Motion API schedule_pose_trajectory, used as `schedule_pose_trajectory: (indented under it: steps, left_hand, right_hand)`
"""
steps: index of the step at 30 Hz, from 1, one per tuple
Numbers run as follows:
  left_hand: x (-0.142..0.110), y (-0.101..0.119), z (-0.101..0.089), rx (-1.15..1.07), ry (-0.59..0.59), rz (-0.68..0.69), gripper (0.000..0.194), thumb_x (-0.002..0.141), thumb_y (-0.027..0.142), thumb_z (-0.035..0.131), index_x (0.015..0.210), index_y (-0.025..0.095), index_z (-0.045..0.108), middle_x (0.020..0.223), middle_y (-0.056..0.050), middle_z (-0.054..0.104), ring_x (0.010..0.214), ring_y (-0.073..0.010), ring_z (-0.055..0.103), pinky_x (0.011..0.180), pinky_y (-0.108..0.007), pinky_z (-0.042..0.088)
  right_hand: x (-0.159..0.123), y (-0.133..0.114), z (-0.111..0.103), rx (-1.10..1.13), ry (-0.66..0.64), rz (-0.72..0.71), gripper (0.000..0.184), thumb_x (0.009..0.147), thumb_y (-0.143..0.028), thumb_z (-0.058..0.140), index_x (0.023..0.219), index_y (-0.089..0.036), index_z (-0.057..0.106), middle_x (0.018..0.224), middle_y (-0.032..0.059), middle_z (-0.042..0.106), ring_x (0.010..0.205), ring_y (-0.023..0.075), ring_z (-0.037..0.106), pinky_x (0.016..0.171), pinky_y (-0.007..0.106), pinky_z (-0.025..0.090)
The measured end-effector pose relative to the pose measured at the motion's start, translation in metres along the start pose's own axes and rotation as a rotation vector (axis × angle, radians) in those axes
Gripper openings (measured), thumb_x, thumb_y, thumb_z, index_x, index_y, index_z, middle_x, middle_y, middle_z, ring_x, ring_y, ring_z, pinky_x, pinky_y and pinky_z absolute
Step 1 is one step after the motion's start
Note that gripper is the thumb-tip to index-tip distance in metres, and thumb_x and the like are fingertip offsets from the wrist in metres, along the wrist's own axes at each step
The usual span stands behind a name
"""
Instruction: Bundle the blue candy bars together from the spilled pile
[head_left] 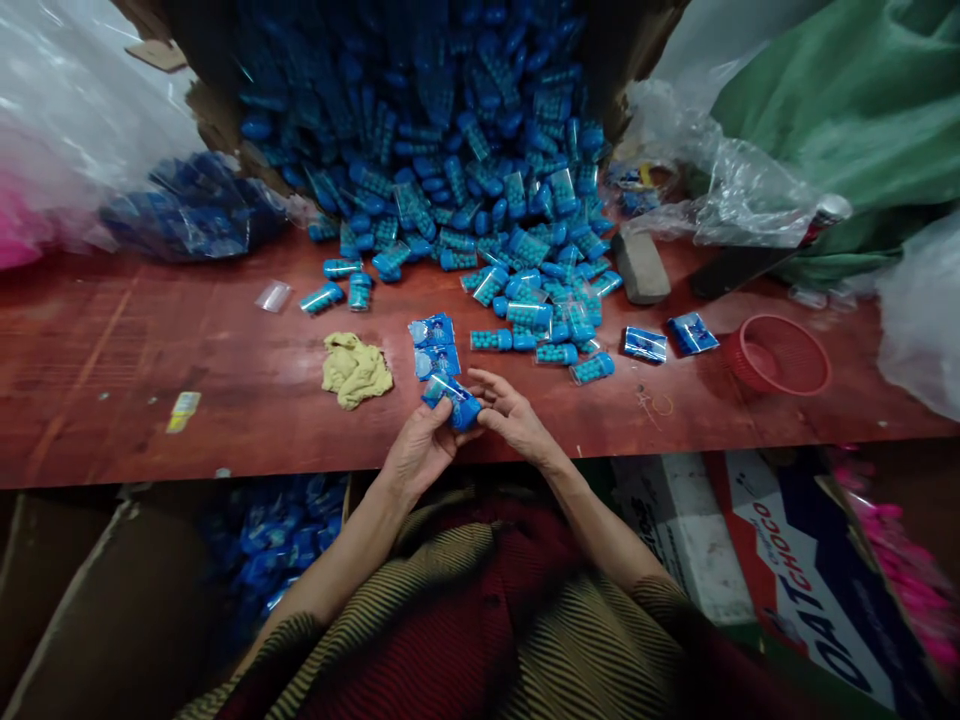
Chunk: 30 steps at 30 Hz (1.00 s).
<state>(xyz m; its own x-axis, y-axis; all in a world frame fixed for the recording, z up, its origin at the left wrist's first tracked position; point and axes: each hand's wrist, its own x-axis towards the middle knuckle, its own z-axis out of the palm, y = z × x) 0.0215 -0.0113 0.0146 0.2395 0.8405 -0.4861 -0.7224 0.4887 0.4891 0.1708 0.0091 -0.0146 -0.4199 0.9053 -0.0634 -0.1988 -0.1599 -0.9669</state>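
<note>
Between the fingers of both hands, just above the table's front edge, is a small blue printed packet [454,402]. My left hand [420,448] is closed on its left and lower side, thumb on top. At the right end, my right hand [517,422] pinches it, with some fingers raised apart. Part of the packet is hidden by the fingers, so its contents cannot be made out. Right behind it lie flat blue printed labels [436,346]. A crumpled lump of yellow putty-like material [355,370] rests to the left of these.
A heap of clear bottles with turquoise beads [525,240] spills from a large carton onto the red table [247,400]. To the right are a grey block [640,266], stacked blue labels [645,345] and a red basket [780,358]. Boxes and bins stand below the table's edge.
</note>
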Motion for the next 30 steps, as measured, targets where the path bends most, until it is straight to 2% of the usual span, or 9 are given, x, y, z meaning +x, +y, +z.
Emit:
schedule_pose_trajectory:
  steps: [5, 10, 12, 15, 19, 22, 24, 27, 30]
  left_hand:
    - [-0.028, 0.042, -0.028, -0.124, 0.297, 0.228, 0.025, 0.090, 0.029, 0.045, 0.083, 0.015, 0.064, 0.074, -0.006, 0.071, 0.070, -0.0178, 0.068, 0.065, -0.030, 0.056]
    - [-0.077, 0.078, -0.078, -0.276, 0.627, 0.511, 0.043, 0.091, 0.046, 0.031, 0.089, 0.017, 0.063, 0.068, -0.004, 0.068, 0.073, -0.0163, 0.067, 0.065, -0.027, 0.056]
    - [-0.096, 0.080, -0.099, -0.362, 0.748, 0.569, 0.054, 0.091, 0.052, 0.024, 0.095, 0.014, 0.061, 0.073, -0.006, 0.068, 0.079, -0.0162, 0.067, 0.066, -0.025, 0.056]
    - [-0.118, 0.076, -0.128, -0.452, 0.816, 0.576, 0.064, 0.091, 0.055, 0.011, 0.100, 0.013, 0.058, 0.079, -0.010, 0.067, 0.087, -0.0173, 0.067, 0.067, -0.026, 0.056]
    - [-0.123, 0.067, -0.143, -0.434, 0.898, 0.537, 0.061, 0.092, 0.050, 0.011, 0.099, 0.012, 0.058, 0.072, -0.010, 0.065, 0.083, -0.0189, 0.066, 0.068, -0.029, 0.055]
    - [-0.107, 0.058, -0.135, -0.145, 0.838, 0.477, 0.040, 0.088, 0.044, 0.033, 0.091, 0.014, 0.060, 0.069, -0.007, 0.064, 0.082, -0.0210, 0.066, 0.077, -0.036, 0.053]
    - [-0.088, 0.052, -0.126, 0.269, 0.775, 0.534, 0.031, 0.082, 0.043, 0.048, 0.094, 0.016, 0.060, 0.078, -0.007, 0.066, 0.090, -0.0244, 0.065, 0.086, -0.044, 0.050]
    - [-0.048, 0.052, -0.116, 1.093, 0.803, 0.882, 0.044, 0.077, 0.042, 0.058, 0.113, 0.016, 0.057, 0.117, -0.013, 0.061, 0.117, -0.0276, 0.052, 0.103, -0.046, 0.036]
    - [-0.004, 0.065, -0.115, 1.634, 0.658, 0.955, 0.064, 0.077, 0.041, 0.057, 0.131, 0.010, 0.043, 0.142, -0.022, 0.039, 0.136, -0.0337, 0.029, 0.109, -0.050, 0.023]
  right_hand:
    - [0.011, 0.009, 0.005, -0.165, 0.076, 0.053, 0.035, 0.081, -0.031, 0.057, 0.114, -0.021, 0.057, 0.097, 0.0031, 0.061, 0.072, 0.0101, 0.056, 0.069, 0.026, 0.048]
    - [0.032, 0.008, 0.021, -0.446, 0.017, -0.065, 0.026, 0.084, -0.027, 0.055, 0.106, -0.016, 0.062, 0.093, 0.0038, 0.064, 0.081, 0.0128, 0.057, 0.077, 0.028, 0.045]
    - [0.044, 0.007, 0.030, -0.588, -0.026, -0.119, 0.024, 0.085, -0.025, 0.055, 0.106, -0.016, 0.063, 0.093, 0.0044, 0.064, 0.082, 0.0134, 0.058, 0.078, 0.028, 0.045]
    - [0.066, 0.007, 0.049, -0.819, -0.086, -0.188, 0.024, 0.088, -0.024, 0.054, 0.109, -0.017, 0.061, 0.098, 0.0061, 0.063, 0.090, 0.0153, 0.057, 0.082, 0.028, 0.043]
    - [0.099, 0.016, 0.081, -1.119, -0.142, -0.229, 0.032, 0.088, -0.031, 0.055, 0.118, -0.019, 0.056, 0.109, 0.0085, 0.058, 0.099, 0.0192, 0.054, 0.084, 0.030, 0.042]
    - [0.119, 0.027, 0.101, -1.294, -0.162, -0.218, 0.034, 0.085, -0.034, 0.060, 0.115, -0.020, 0.057, 0.109, 0.0083, 0.057, 0.097, 0.0207, 0.053, 0.078, 0.029, 0.042]
    - [0.130, 0.035, 0.107, -1.314, -0.170, -0.208, 0.026, 0.085, -0.033, 0.058, 0.108, -0.019, 0.059, 0.106, 0.0076, 0.057, 0.093, 0.0202, 0.053, 0.073, 0.028, 0.041]
    - [0.144, 0.042, 0.109, -1.204, -0.187, -0.208, 0.018, 0.088, -0.030, 0.054, 0.098, -0.018, 0.063, 0.103, 0.0062, 0.059, 0.087, 0.0186, 0.055, 0.068, 0.027, 0.040]
    - [0.154, 0.041, 0.108, -1.101, -0.193, -0.196, 0.016, 0.088, -0.025, 0.052, 0.089, -0.016, 0.066, 0.097, 0.0058, 0.062, 0.085, 0.0170, 0.057, 0.069, 0.025, 0.041]
